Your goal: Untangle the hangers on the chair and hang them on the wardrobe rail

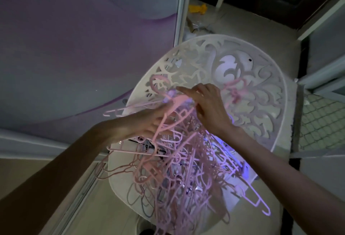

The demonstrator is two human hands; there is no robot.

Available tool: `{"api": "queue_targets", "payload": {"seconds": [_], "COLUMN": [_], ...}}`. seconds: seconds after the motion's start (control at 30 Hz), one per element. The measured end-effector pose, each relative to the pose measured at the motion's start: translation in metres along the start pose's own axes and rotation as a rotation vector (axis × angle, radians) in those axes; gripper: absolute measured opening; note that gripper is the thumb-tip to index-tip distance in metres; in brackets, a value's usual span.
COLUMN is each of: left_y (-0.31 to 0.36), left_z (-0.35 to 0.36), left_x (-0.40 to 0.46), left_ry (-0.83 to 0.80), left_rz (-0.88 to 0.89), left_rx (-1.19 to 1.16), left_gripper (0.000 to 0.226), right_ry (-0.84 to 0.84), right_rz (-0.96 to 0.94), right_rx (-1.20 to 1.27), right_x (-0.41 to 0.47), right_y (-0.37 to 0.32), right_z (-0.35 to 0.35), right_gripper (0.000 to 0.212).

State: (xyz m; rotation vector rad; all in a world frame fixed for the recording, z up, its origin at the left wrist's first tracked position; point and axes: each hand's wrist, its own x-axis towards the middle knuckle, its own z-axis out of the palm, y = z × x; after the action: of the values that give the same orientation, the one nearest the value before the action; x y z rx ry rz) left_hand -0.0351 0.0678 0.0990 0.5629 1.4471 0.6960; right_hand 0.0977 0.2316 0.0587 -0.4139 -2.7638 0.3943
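1. Tangle of pink hangers (179, 169) lies heaped on the seat of the white chair (261, 78), against its carved backrest. Hooks and shoulders interlocked; no single strand clearly free.
2. One hanger (130, 108) is raised at the top of the pile; its long axis runs left to right, hook end near the backrest, far arm poking out left past the chair edge.
3. Left hand (147, 122) holds that upper cluster from below-left, fingers curled into the strands; exact pinch blurred.
4. Right hand (207, 106) rests on top at the hook end, fingers extended; whether the thumb pinches, cannot tell.
5. Judgement: right hand is nearer the hook; a pull should run leftward along the axis.
6. Wardrobe rail not in view.
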Motion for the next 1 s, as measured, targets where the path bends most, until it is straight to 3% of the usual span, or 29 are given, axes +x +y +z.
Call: {"api": "queue_targets", "payload": {"seconds": [0.13,0.23,0.3,0.37,0.4,0.43,0.5,0.57,0.6,0.73,0.9,1.0], "left_y": [-0.001,-0.015,-0.027,-0.041,-0.047,-0.054,-0.064,-0.075,-0.080,-0.100,-0.104,-0.099], "left_z": [0.028,0.031,0.024,0.016,0.013,0.010,0.010,0.017,0.021,0.032,0.030,0.031], "left_x": [-0.002,-0.012,-0.020,-0.021,-0.019,-0.015,-0.007,0.003,0.007,0.008,0.002,-0.004], "left_ry": [0.252,0.396,0.557,0.642,0.650,0.656,0.719,0.831,0.884,0.955,0.985,0.995], "left_rz": [0.202,0.306,0.334,0.345,0.351,0.354,0.362,0.361,0.358,0.319,0.302,0.284], "left_rx": [0.180,0.000,-0.116,-0.078,-0.047,-0.029,-0.007,0.039,0.060,0.094,0.089,0.036], "left_gripper": [0.039,0.028,0.020,0.020,0.020,0.020,0.024,0.024,0.026,0.031,0.032,0.033], "right_ry": [0.025,0.113,0.274,0.347,0.284,0.116,-0.335,-0.571,-0.553,-0.265,-0.024,-0.026], "right_rz": [0.046,0.083,0.240,0.536,0.712,0.878,1.038,1.062,1.074,1.116,0.981,0.814], "right_rx": [0.030,0.008,0.047,0.089,0.125,0.150,0.189,0.202,0.195,0.037,-0.023,-0.084], "right_x": [0.002,-0.011,-0.038,-0.071,-0.085,-0.097,-0.114,-0.126,-0.130,-0.144,-0.145,-0.148], "right_y": [-0.007,0.001,0.010,0.022,0.033,0.044,0.055,0.054,0.050,0.043,0.045,0.048], "right_z": [-0.015,-0.046,-0.060,-0.056,-0.045,-0.030,0.002,0.032,0.041,0.049,0.035,0.017], "right_gripper": [0.075,0.073,0.052,0.031,0.024,0.023,0.046,0.060,0.058,0.031,0.020,0.020]}}
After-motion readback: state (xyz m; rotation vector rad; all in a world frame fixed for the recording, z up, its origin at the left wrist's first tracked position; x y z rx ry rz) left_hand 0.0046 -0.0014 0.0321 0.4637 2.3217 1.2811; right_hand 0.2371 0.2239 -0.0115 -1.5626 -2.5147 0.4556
